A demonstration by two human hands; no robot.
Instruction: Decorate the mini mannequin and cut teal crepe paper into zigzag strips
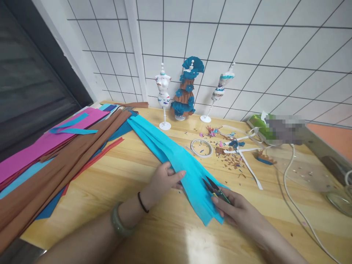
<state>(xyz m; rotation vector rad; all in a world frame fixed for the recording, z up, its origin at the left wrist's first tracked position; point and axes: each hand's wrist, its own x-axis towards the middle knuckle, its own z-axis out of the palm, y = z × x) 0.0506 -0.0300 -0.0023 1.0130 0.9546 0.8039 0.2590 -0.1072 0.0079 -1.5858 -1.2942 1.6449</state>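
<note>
Paper (pixel 176 156), bright blue and lightly pleated, lies to the left of the roll of tape (pixel 202 156) and runs slantwise past its near side, the close end fanning out over the table (pixel 115 176). The left hand (pixel 162 179) pinches its near edge, thumb on top and fingers tucked beneath. The right hand (pixel 238 207) grips snips (pixel 217 190) nearer the person than the tape, their blades slightly parted over the blue layers; some fingers seem to go under the far edge, though how firmly they press is hard to tell.

The sheet looks very light, soft and stretchy, likely to crease or tear if pulled hard. Its layers could slide apart, so a flat, gentle pinch close to the blades should suit it best. The snips look stiff and small, best held by the handles, clear of the points.

Loose scraps (pixel 233 161) lie right of the tape, a dressed dummy (pixel 184 90) stands beyond it, and brown sheets (pixel 90 146) lie well to its left.
</note>
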